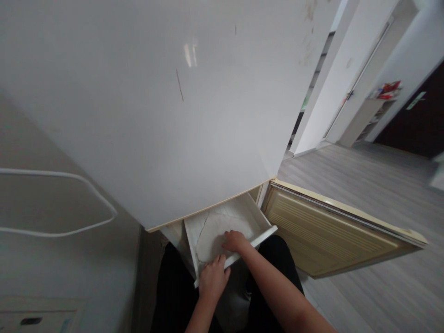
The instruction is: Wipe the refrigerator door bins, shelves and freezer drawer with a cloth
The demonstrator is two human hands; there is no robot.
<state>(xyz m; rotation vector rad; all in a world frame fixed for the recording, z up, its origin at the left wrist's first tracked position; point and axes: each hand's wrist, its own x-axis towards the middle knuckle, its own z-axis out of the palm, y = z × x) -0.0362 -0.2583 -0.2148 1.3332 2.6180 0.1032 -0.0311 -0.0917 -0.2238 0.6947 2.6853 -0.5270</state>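
A white drawer [243, 217] is pulled out at the bottom of a large white cabinet or fridge [194, 125], and a cracked pale bottom shows in it. My left hand [213, 277] lies over the drawer's front edge at its left part, fingers wrapped on the rim. Just right of it, my right hand [235, 241] reaches over the same edge, its slightly curled fingers inside the drawer near the bottom. No object shows in the right hand. To the right, a yellowish door [322, 231] hangs open.
My dark-trousered knees [173, 286] flank the drawer. A white cable [83, 178] loops in front of the left wall. Grey wooden floor [347, 171] stretches right, with a low shelf [364, 120] holding red items and a dark door [416, 120] farther back.
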